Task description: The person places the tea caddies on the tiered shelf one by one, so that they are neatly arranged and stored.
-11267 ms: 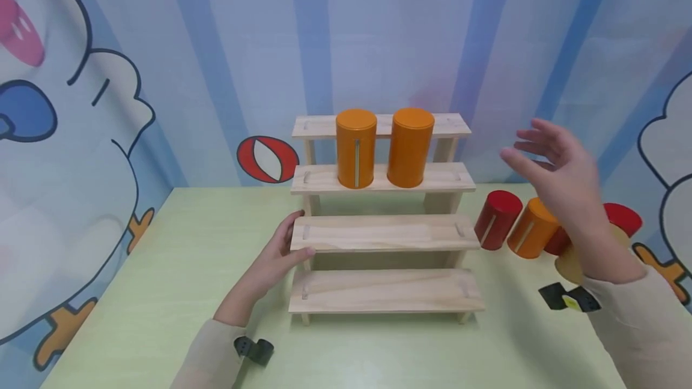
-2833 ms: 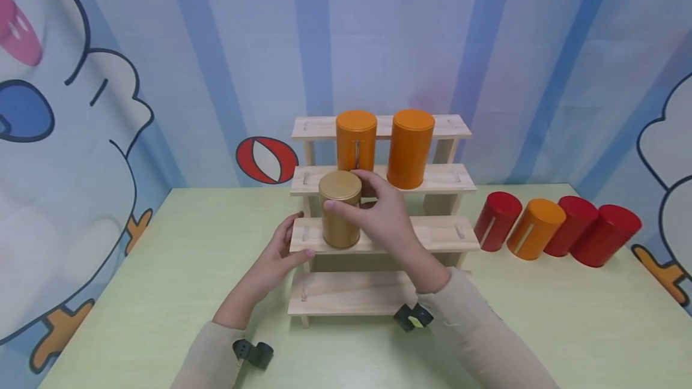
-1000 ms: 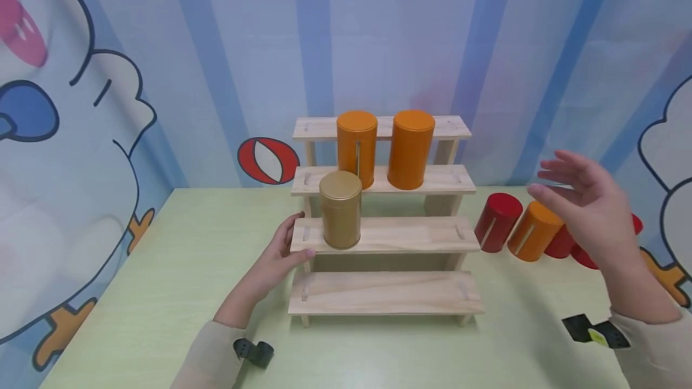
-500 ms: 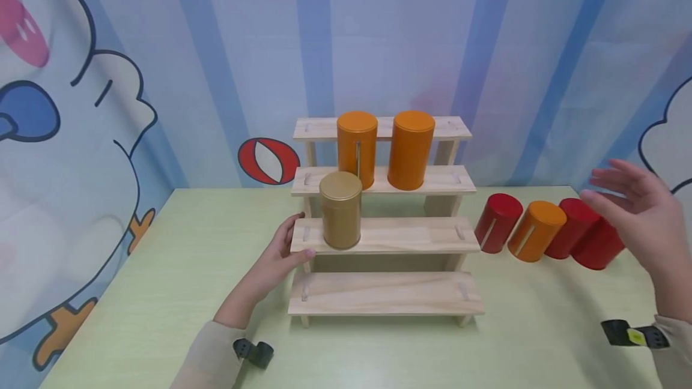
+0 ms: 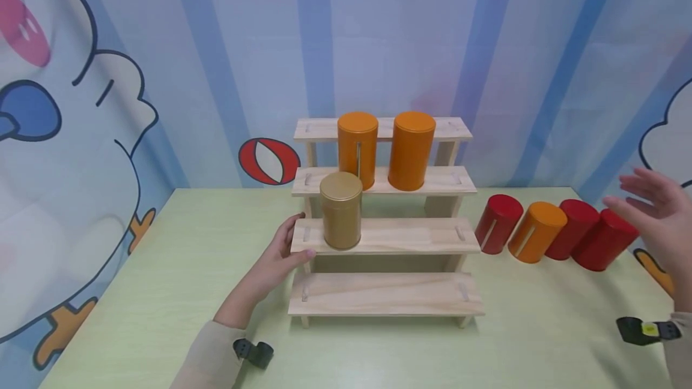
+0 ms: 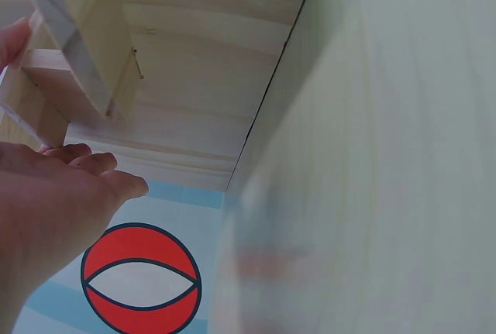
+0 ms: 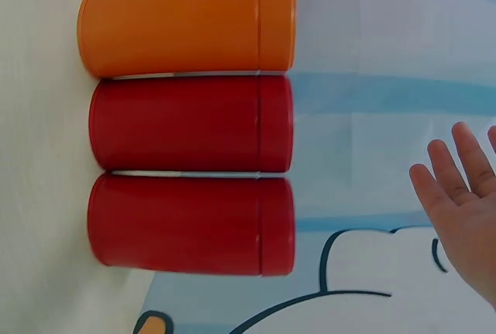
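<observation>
My left hand [image 5: 278, 260] holds the left end of a stepped wooden shelf [image 5: 411, 234], at its second board from the bottom. The thumb lies at the front edge; the fingers reach back along the side, as the left wrist view shows. A gold canister [image 5: 342, 212] stands upright on that board, near its left end. Two orange canisters, one left [image 5: 357, 146] and one right [image 5: 412, 152], stand one tier higher. On the far right, my right hand [image 5: 662, 221] is raised with fingers apart, holding nothing, beside the outermost red canister [image 5: 602, 242].
Right of the shelf, a row on the table [image 5: 216, 269] holds a red canister [image 5: 498, 224], an orange one [image 5: 537, 232] and another red one [image 5: 572, 230] leading to the outermost. A patterned blue backdrop [image 5: 259, 47] rises behind the table.
The gold canister came from the right end of the row onto the shelf, and my right hand let it go. That hand has since moved farther right. My left hand stays put.
</observation>
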A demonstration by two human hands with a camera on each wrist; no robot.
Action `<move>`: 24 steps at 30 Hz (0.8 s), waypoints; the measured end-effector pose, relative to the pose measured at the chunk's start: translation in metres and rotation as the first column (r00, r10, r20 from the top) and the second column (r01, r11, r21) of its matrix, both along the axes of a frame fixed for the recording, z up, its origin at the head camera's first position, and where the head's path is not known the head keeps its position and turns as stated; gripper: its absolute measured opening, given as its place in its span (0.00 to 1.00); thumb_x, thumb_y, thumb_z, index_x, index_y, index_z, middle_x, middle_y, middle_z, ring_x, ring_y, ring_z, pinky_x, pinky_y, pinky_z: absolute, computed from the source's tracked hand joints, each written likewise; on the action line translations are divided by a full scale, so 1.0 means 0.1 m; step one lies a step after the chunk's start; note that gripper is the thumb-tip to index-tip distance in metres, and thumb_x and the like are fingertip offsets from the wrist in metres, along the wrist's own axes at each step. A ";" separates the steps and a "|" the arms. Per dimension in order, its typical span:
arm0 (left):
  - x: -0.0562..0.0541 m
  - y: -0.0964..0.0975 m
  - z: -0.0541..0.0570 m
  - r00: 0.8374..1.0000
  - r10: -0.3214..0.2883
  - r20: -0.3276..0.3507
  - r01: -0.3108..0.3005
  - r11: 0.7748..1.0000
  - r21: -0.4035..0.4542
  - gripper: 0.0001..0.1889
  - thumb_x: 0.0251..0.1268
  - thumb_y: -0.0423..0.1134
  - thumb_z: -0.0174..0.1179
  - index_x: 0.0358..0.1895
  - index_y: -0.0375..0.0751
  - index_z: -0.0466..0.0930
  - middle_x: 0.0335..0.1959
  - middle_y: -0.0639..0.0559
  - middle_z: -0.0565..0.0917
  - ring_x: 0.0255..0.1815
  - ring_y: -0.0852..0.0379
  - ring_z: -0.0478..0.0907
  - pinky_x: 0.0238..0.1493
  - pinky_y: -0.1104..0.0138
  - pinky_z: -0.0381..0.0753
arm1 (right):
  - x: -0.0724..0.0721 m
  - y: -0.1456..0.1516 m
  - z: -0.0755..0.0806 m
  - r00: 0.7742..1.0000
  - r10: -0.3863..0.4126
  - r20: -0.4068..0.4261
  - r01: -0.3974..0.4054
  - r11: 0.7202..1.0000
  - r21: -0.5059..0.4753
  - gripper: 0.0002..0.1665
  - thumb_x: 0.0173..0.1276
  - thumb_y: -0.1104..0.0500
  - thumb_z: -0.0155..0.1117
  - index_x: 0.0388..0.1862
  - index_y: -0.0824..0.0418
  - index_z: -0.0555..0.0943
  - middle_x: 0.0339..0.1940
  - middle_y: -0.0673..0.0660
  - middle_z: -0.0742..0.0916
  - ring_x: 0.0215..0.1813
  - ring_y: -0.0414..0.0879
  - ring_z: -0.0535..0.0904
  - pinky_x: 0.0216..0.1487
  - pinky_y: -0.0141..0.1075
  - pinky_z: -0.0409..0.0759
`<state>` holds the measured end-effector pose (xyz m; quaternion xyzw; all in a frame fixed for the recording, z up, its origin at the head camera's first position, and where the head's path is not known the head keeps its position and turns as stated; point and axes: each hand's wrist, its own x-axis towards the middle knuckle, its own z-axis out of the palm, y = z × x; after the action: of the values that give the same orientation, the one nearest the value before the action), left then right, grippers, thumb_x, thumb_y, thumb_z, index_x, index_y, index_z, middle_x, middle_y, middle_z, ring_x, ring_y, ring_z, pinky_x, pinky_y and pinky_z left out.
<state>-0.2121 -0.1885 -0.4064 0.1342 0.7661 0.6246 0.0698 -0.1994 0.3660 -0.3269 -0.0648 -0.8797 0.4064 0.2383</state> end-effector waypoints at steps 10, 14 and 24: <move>0.01 0.00 0.01 1.000 0.003 0.002 -0.003 1.000 -0.003 0.44 0.66 0.42 0.62 0.77 0.48 0.40 0.77 0.48 0.51 0.77 0.48 0.49 0.73 0.51 0.55 | -0.07 0.22 -0.17 0.995 -0.048 0.089 0.051 0.998 -0.033 0.41 0.72 0.49 0.54 0.79 0.44 0.48 0.78 0.55 0.58 0.77 0.58 0.53 0.74 0.53 0.54; 0.01 -0.01 0.00 1.000 0.004 0.005 -0.004 1.000 -0.008 0.45 0.66 0.42 0.62 0.77 0.48 0.40 0.78 0.48 0.51 0.78 0.48 0.48 0.73 0.51 0.55 | -0.10 0.30 -0.25 0.989 -0.080 0.124 0.084 0.996 -0.027 0.43 0.72 0.46 0.54 0.79 0.47 0.46 0.79 0.58 0.56 0.77 0.60 0.51 0.73 0.58 0.54; 0.01 0.00 0.01 1.000 0.010 0.016 -0.010 1.000 -0.016 0.45 0.66 0.43 0.62 0.77 0.49 0.40 0.77 0.49 0.52 0.77 0.48 0.48 0.72 0.50 0.56 | -0.15 0.43 -0.47 0.977 -0.127 0.170 0.143 0.986 -0.084 0.45 0.72 0.47 0.54 0.79 0.54 0.44 0.79 0.64 0.53 0.78 0.62 0.45 0.75 0.55 0.49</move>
<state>-0.2112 -0.1880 -0.4054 0.1245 0.7712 0.6199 0.0739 -0.2143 0.4086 -0.3738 -0.1691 -0.8695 0.4240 0.1888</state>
